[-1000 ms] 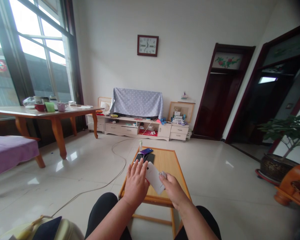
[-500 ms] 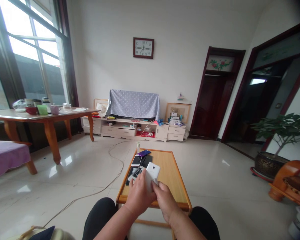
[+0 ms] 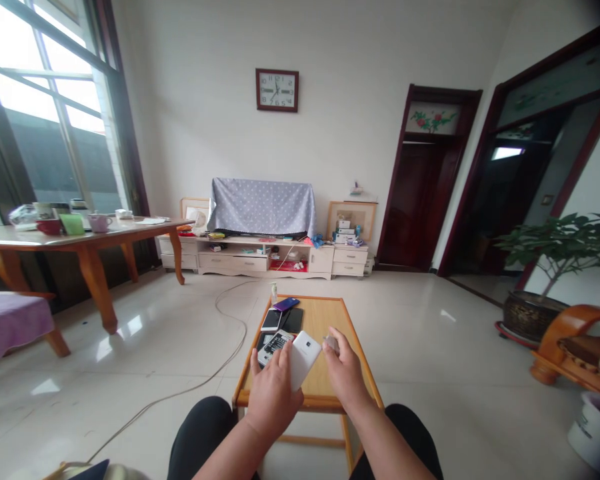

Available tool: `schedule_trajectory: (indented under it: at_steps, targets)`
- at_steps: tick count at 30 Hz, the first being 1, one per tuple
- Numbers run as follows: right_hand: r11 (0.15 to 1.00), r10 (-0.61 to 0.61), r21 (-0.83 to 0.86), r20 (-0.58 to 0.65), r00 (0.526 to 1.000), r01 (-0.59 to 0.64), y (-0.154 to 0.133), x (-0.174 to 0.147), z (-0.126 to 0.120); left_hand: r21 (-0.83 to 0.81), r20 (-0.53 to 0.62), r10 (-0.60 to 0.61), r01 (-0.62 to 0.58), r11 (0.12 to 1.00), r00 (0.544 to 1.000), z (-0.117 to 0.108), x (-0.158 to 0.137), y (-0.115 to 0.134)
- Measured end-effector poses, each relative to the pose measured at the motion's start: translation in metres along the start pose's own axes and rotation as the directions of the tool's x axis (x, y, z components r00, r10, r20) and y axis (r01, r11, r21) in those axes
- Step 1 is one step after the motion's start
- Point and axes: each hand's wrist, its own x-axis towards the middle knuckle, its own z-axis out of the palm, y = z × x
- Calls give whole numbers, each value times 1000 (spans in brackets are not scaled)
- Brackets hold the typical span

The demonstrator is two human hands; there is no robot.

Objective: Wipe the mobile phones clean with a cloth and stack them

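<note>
In the head view my left hand [image 3: 275, 393] is closed around a white phone [image 3: 305, 355], its back with the camera turned up, held above the near half of a small wooden table. Close beyond the left fingers is a phone with its back off [image 3: 275, 347], showing a dark, printed inside; whether the fingers touch it I cannot tell. My right hand [image 3: 346, 377], just right of the white phone and apart from it, pinches a small greyish piece [image 3: 332, 343] between thumb and fingers. What that piece is stays unclear.
On the small table [image 3: 330, 313] lie a white-framed phone [image 3: 271, 319], a purple-blue phone [image 3: 286, 304] and a dark flat case [image 3: 293, 321]. A pump bottle [image 3: 274, 293] stands at the far corner. A cable [image 3: 195, 383] runs across the floor at left.
My right hand has moved off the white phone to the right, carrying the small greyish piece. My left hand still holds the phone. The view has shifted slightly.
</note>
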Motion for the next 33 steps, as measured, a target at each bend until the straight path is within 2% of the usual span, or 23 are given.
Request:
schedule_trajectory:
  at_steps: [3,7,12,16,20,22,25,27,30,33]
  targets:
    - [999,-14,-37,9,1000,15,-1,-4,3,-3,5,-22,22,1000,1000,2,0,1]
    - [999,26,45,47,999,-28,-10,-11,6,-1,16,-36,36,999,999,1,0,3]
    - [997,-71,30,10,997,70,-20,-14,2,20,19,-66,66,998,998,0,-2,3]
    - [958,-248,-145,13,969,247,-22,-13,3,4,23,-70,70,998,997,0,-3,2]
    - [837,-402,-388,40,915,385,-18,-18,10,-20,21,-45,46,999,999,1,-2,1]
    - [796,-423,-440,88,902,416,-16,-27,17,-24,11,-53,53,998,999,3,-1,0]
    - [793,-409,-365,277,870,489,-16,-42,28,-17,-18,-52,52,999,998,5,1,-2]
    - [832,-369,-302,327,870,466,-17,-43,32,-12,-27,-42,41,999,999,6,1,-3]
    - [887,-287,-321,182,940,333,-18,-24,27,-17,-14,-29,29,999,999,7,0,-5]
    - [878,-264,-390,90,960,278,-15,-9,21,-26,-2,-8,7,1000,1000,8,-2,-6]
